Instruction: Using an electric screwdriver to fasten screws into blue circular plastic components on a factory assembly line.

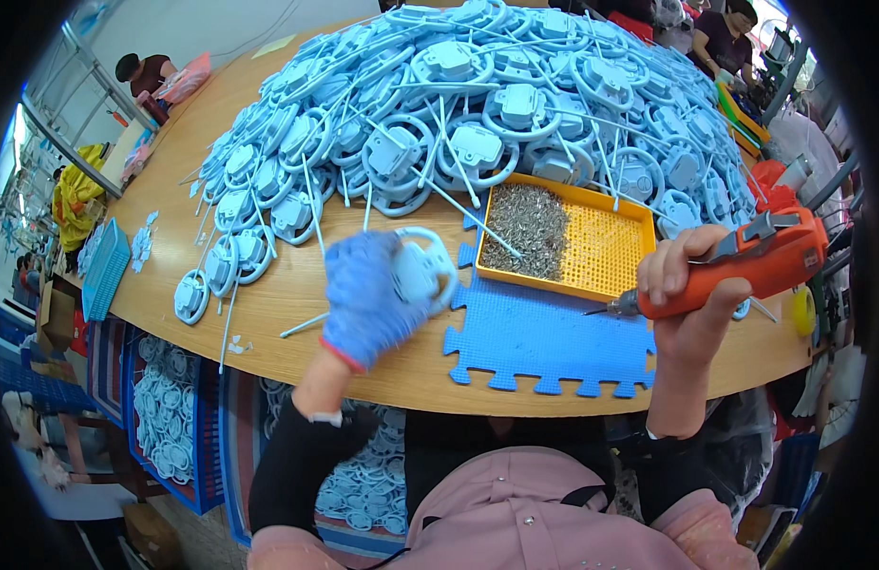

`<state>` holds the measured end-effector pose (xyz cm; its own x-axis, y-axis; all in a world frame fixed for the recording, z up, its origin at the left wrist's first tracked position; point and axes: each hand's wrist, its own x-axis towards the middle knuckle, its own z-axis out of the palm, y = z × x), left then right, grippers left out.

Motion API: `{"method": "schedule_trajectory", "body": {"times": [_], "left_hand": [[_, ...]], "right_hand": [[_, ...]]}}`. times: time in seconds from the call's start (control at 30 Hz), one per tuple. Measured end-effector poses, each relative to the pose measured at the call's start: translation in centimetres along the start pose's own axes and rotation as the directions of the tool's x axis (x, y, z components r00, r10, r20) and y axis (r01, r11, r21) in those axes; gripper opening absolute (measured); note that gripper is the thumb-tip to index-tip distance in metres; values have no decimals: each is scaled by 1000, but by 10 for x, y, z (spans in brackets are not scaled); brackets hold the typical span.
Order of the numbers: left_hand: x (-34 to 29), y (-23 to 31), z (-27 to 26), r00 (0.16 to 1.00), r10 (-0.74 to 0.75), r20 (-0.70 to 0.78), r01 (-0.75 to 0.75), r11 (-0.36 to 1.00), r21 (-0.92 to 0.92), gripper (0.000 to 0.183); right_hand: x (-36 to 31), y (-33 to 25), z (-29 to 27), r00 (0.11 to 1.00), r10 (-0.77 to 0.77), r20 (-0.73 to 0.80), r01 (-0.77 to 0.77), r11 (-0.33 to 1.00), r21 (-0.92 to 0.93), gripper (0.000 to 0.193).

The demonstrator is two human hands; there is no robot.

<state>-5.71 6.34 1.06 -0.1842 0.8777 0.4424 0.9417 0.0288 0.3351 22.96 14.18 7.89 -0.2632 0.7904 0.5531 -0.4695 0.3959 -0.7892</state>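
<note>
My left hand (368,299), in a blue knitted glove, grips a light-blue plastic ring-shaped part (420,271) just above the table, left of the blue foam mat. Its fingers are slightly blurred and partly hidden behind the glove's back. My right hand (691,290) is bare and wrapped round an orange-red electric screwdriver (782,261), held level with its bit pointing left over the mat's right side. Between the hands a yellow tray (606,237) rests on the blue foam mat (554,337). Small metal screws (525,228) fill the tray's left half.
A large heap of similar light-blue parts (477,142) with thin stems covers the back of the table (183,304). Blue crates (207,456) of such parts stand below the near edge. A roll of yellow tape (802,312) lies far right. Other people work in the background.
</note>
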Motion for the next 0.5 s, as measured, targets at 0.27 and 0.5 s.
{"method": "schedule_trajectory", "body": {"times": [0.27, 0.5], "left_hand": [[-47, 82, 28, 962, 269, 50, -227, 887, -403, 57], [-48, 79, 28, 970, 202, 134, -133, 906, -401, 62]], "right_hand": [[-10, -6, 31, 998, 8, 56, -13, 996, 94, 65], [-20, 19, 34, 979, 142, 144, -149, 988, 37, 60]]}}
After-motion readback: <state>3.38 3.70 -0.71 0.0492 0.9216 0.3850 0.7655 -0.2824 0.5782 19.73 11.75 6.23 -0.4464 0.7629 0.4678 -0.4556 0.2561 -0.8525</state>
